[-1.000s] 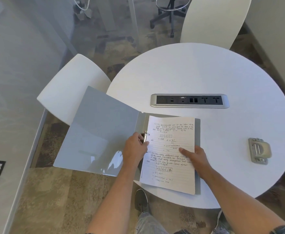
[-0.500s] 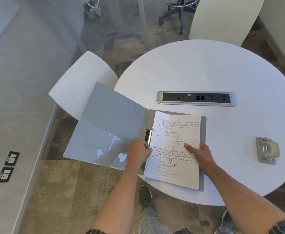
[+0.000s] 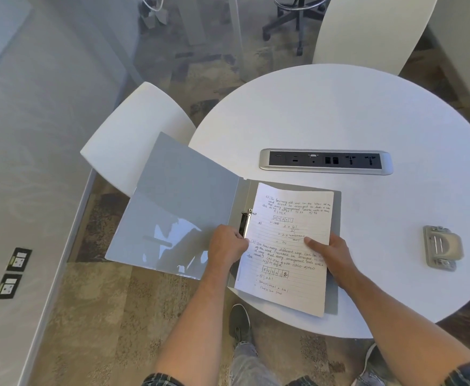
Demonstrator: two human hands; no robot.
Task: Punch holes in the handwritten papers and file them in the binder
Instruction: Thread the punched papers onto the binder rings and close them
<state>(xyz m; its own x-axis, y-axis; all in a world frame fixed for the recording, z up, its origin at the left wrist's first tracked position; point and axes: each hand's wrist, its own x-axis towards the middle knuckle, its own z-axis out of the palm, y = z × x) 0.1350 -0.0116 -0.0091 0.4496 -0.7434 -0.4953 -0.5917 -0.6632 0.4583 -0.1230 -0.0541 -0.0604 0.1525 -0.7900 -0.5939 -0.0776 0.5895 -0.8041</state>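
A grey binder [image 3: 178, 207] lies open at the near left edge of the round white table [image 3: 339, 112], its front cover hanging out past the edge. The handwritten papers [image 3: 292, 246] lie on its back cover, left edge at the metal ring clip [image 3: 245, 222]. My left hand [image 3: 228, 247] is curled at the lower end of the clip, fingers on the mechanism. My right hand [image 3: 329, 253] lies on the right half of the papers, thumb pressing the sheet. A grey hole punch [image 3: 441, 247] sits on the table to the right, apart from both hands.
A silver power and data socket strip [image 3: 325, 161] is set into the table behind the binder. White chairs stand at the left [image 3: 133, 137] and at the far side [image 3: 367, 32]. A glass partition and a black swivel chair base [image 3: 292, 18] are beyond. My shoe [image 3: 239, 319] is under the table edge.
My left hand slid a little down along the ring clip. The right hand stays pressed on the papers. The view shifted as my head moved.
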